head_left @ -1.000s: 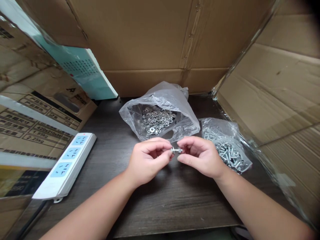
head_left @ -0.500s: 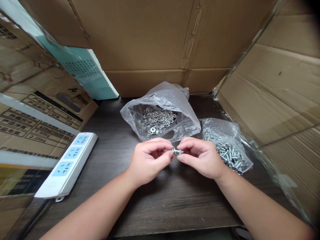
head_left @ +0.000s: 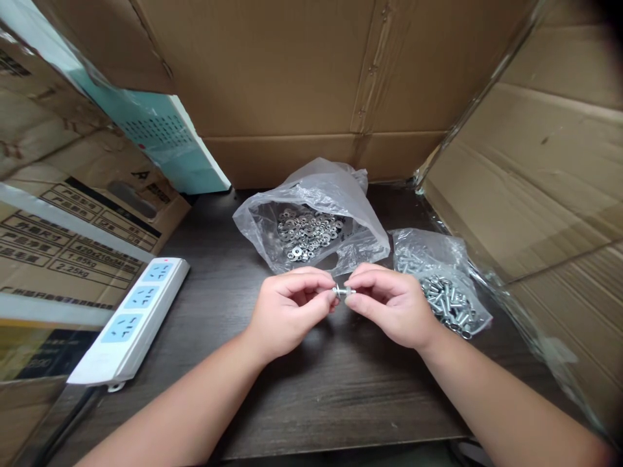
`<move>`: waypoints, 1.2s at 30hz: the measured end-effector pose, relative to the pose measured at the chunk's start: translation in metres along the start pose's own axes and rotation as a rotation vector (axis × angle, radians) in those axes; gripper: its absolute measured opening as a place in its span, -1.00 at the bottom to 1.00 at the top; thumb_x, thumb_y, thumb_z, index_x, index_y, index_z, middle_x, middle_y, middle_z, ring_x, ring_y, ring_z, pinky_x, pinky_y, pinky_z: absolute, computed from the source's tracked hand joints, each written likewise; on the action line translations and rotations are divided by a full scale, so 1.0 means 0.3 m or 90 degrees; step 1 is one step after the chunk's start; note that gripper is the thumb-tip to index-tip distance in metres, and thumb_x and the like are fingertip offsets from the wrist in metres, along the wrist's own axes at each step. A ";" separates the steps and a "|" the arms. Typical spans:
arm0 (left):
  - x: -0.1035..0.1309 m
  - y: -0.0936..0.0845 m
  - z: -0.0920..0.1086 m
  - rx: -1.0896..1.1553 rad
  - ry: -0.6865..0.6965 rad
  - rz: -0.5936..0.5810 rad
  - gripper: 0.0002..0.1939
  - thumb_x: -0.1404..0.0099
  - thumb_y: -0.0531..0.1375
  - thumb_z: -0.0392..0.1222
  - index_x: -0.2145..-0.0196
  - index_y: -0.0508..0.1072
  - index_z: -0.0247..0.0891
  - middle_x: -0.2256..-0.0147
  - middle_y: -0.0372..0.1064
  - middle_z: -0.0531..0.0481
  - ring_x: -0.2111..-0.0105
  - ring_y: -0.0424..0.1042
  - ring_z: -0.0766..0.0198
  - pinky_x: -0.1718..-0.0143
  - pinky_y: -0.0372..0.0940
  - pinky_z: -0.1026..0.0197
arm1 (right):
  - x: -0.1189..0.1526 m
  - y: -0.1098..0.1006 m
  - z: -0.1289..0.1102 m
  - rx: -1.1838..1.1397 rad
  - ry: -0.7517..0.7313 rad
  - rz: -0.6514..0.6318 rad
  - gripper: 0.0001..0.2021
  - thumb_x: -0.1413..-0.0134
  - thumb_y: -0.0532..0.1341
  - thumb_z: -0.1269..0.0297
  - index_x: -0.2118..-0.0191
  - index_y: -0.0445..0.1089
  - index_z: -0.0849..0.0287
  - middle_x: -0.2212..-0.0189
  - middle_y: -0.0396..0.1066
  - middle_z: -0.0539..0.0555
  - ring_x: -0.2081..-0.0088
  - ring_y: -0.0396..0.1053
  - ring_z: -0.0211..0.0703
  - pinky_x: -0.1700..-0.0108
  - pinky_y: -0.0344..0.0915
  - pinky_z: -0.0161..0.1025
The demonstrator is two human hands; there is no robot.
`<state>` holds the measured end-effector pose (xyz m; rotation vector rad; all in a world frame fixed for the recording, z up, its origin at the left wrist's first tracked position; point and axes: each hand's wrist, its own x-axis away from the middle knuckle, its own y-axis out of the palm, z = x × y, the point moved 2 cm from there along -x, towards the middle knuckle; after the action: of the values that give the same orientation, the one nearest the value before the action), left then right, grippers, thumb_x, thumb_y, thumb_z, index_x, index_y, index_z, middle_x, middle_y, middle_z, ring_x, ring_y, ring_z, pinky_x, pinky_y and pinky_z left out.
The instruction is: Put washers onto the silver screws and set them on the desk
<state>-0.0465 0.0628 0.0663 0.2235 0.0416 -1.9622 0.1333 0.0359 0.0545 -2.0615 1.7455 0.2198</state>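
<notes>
A small silver bolt (head_left: 342,292) with a washer or nut on it lies level between my two hands, above the dark table. Its left end is pinched between the thumb and fingers of my left hand (head_left: 296,308). My right hand (head_left: 389,301) pinches the right end with thumb and forefinger. Behind my hands an open clear plastic bag (head_left: 348,194) holds many metal washers (head_left: 311,232). Beside my right wrist a second plastic bag (head_left: 428,250) contains silver bolts (head_left: 450,303), partly hidden by my hand.
A white power strip (head_left: 141,324) with blue sockets sits at the left on the table (head_left: 341,408). Cardboard walls (head_left: 292,78) stand at the back, left and right. A light-blue printed box (head_left: 160,136) leans at the back left.
The bolt has turned slightly between my fingers, and a nut or washer near its right end shows differently. Both hands stay in nearly the same place.
</notes>
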 end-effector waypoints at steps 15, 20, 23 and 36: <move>-0.001 0.002 -0.006 -0.010 0.001 -0.006 -0.88 -0.08 0.34 -0.27 0.48 0.54 -0.40 0.39 0.44 -0.10 0.52 0.42 0.39 0.49 0.42 0.34 | -0.002 -0.002 0.000 0.036 -0.015 -0.012 -0.93 -0.14 0.31 0.33 0.25 0.50 0.18 0.33 0.39 0.08 0.35 0.34 -0.26 0.34 0.32 -0.29; -0.001 0.001 -0.002 -0.001 -0.009 0.000 -0.89 -0.07 0.34 -0.27 0.48 0.54 -0.40 0.38 0.44 -0.10 0.53 0.43 0.38 0.49 0.42 0.33 | -0.001 -0.003 0.006 0.001 0.015 -0.025 -0.89 -0.15 0.30 0.27 0.26 0.46 0.19 0.34 0.38 0.07 0.37 0.33 -0.28 0.34 0.34 -0.30; 0.000 0.001 -0.001 -0.009 -0.007 -0.002 -0.90 -0.08 0.34 -0.28 0.48 0.55 -0.40 0.38 0.45 -0.11 0.52 0.42 0.39 0.50 0.40 0.34 | 0.004 -0.002 0.012 -0.056 0.022 -0.030 -0.74 -0.05 0.38 0.31 0.12 0.43 0.14 0.25 0.37 0.07 0.34 0.35 -0.29 0.30 0.37 -0.30; 0.002 0.000 -0.004 -0.010 -0.003 -0.007 -0.91 -0.09 0.33 -0.28 0.46 0.54 -0.40 0.38 0.44 -0.10 0.50 0.42 0.38 0.48 0.41 0.33 | 0.011 0.003 0.018 -0.061 0.071 -0.036 -0.67 -0.04 0.38 0.25 0.06 0.41 0.15 0.31 0.40 0.06 0.35 0.37 -0.26 0.29 0.39 -0.29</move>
<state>-0.0466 0.0623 0.0651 0.2086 0.0560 -1.9733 0.1338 0.0351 0.0483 -2.2279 1.7690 0.1785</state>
